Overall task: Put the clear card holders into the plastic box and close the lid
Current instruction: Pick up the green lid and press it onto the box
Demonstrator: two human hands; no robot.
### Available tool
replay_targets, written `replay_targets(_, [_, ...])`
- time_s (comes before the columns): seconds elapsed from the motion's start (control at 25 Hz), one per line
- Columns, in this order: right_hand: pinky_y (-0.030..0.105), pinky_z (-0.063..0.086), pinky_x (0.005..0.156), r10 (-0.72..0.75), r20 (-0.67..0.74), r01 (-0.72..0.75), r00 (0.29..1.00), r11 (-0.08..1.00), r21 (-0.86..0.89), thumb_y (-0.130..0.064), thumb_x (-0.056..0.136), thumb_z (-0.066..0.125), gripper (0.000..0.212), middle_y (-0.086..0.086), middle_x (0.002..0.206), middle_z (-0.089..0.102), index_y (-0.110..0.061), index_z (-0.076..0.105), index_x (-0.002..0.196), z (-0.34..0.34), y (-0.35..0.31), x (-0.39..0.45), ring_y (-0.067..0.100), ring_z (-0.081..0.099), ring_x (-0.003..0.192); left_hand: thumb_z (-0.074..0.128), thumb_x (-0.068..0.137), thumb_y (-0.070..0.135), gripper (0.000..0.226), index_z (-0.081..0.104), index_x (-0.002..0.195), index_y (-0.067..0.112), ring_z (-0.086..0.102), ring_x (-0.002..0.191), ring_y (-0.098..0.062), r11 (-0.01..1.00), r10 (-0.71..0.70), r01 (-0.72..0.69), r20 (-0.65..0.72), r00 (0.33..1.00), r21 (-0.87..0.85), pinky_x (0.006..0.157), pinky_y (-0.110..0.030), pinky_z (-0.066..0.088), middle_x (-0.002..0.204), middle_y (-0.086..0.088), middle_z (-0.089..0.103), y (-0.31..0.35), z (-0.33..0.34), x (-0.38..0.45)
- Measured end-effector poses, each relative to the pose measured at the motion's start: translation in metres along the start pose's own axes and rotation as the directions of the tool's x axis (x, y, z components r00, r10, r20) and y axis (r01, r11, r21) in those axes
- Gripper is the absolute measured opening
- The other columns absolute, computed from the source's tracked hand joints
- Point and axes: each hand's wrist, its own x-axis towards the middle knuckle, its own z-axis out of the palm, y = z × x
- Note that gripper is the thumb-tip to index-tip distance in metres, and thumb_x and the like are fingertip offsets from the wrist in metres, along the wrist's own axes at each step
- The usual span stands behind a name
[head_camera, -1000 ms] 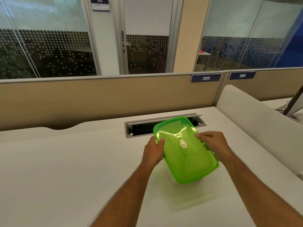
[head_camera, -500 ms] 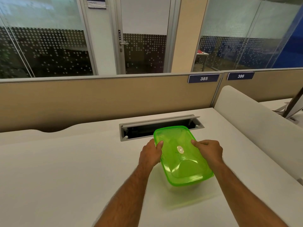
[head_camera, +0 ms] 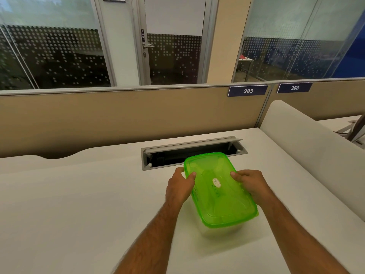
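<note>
Lid-closing step: left hand (head_camera: 180, 187) and right hand (head_camera: 251, 186) grip the green lid (head_camera: 219, 196) on the plastic box (head_camera: 219, 232); next, press the edges down.

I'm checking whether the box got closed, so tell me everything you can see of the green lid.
The green lid is translucent plastic, a rounded rectangle with raised ridges and a small white sticker at its middle. It lies flat atop the clear box on the white desk. The left hand and right hand grip its long edges.

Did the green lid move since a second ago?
Yes. The green lid was tilted up near the cable slot; now it lies flatter, lower on the box.
</note>
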Motion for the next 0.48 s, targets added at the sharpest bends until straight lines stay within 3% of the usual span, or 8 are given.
replay_targets(0.28, [0.055, 0.054, 0.09, 0.014, -0.006, -0.014, 1.0, 1.0, -0.005, -0.023, 0.08, 0.079, 0.027, 0.015, 0.098, 0.074, -0.007, 0.074, 0.101, 0.006, -0.002, 0.002, 0.035, 0.069, 0.093, 0.064, 0.086, 0.051, 0.056, 0.051, 0.132, 0.024, 0.065, 0.101, -0.03, 0.998, -0.005, 0.004, -0.025, 1.0, -0.065, 0.088, -0.05, 0.057, 0.127, -0.011, 0.063, -0.003, 0.004, 0.004])
replay_targets(0.4, [0.049, 0.055, 0.091, 0.086, 0.031, -0.081, 0.996, 0.988, -0.131, -0.021, 0.082, 0.071, 0.029, 0.012, 0.101, 0.071, -0.006, 0.071, 0.108, 0.011, -0.022, 0.017, 0.031, 0.067, 0.092, 0.066, 0.086, 0.048, 0.055, 0.051, 0.131, 0.022, 0.067, 0.097, -0.027, 0.996, -0.002, 0.0, -0.025, 1.0, -0.086, 0.086, -0.05, 0.058, 0.124, -0.01, 0.063, -0.005, 0.004, 0.006])
replay_targets(0.48, [0.04, 0.051, 0.092, 0.045, -0.022, -0.05, 0.999, 0.936, -0.349, -0.028, 0.09, 0.062, 0.033, 0.015, 0.113, 0.068, -0.007, 0.069, 0.114, 0.021, -0.033, 0.025, 0.032, 0.063, 0.1, 0.068, 0.086, 0.046, 0.052, 0.051, 0.129, 0.022, 0.068, 0.092, -0.025, 0.996, 0.005, -0.006, -0.013, 1.0, -0.091, 0.085, -0.049, 0.058, 0.118, -0.009, 0.064, -0.004, 0.003, 0.008])
